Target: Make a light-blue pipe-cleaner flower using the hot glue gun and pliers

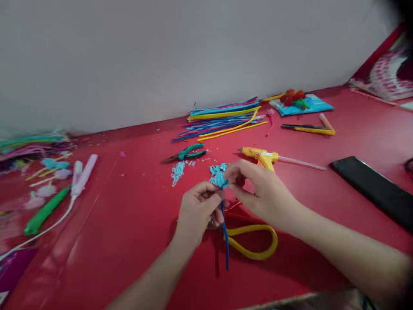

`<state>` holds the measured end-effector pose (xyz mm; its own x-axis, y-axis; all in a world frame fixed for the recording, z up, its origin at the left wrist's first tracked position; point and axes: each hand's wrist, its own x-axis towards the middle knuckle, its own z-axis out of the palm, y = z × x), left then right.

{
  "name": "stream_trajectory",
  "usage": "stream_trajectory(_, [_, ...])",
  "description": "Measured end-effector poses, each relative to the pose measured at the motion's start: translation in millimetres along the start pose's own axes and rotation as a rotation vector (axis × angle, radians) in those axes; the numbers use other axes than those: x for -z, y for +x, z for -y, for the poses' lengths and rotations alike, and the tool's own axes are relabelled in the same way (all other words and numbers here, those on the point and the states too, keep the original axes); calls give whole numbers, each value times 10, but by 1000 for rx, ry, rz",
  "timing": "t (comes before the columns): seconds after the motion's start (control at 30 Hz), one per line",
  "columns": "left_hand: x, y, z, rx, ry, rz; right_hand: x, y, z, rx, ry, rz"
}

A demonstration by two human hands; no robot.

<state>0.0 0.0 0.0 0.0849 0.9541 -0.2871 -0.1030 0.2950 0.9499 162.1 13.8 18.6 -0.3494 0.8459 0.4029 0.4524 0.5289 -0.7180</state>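
A light blue fuzzy cluster (218, 177), shaped somewhat like a flower head, sits atop a dark blue pipe cleaner stem (226, 241) that hangs down. My left hand (200, 209) pinches the stem just below the cluster. Closed at the cluster's right edge, my right hand (258, 187) grips it between thumb and fingers. Beneath the hands lies a tool with a yellow loop handle (274, 239), its other end hidden by my left hand. Behind the cluster are light blue clippings (177, 172) and teal-handled pliers (185, 153).
A yellow hot glue gun (261, 155) lies beyond my right hand, with a black phone (374, 189) farther right. Bundled pipe cleaners (222, 120) lie by the wall. On the left are a pale pink corded tool (83, 176) and a green tool (48, 211).
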Motion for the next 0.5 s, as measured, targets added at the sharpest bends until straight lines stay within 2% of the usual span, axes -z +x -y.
stream_trajectory(0.3, [-20,7,3,-19,36,-1,-9,21,-8,75,-92,-48])
stream_trajectory(0.5, [-33,-22,-18,-48,17,-24,-32,10,-2,259,-174,-89])
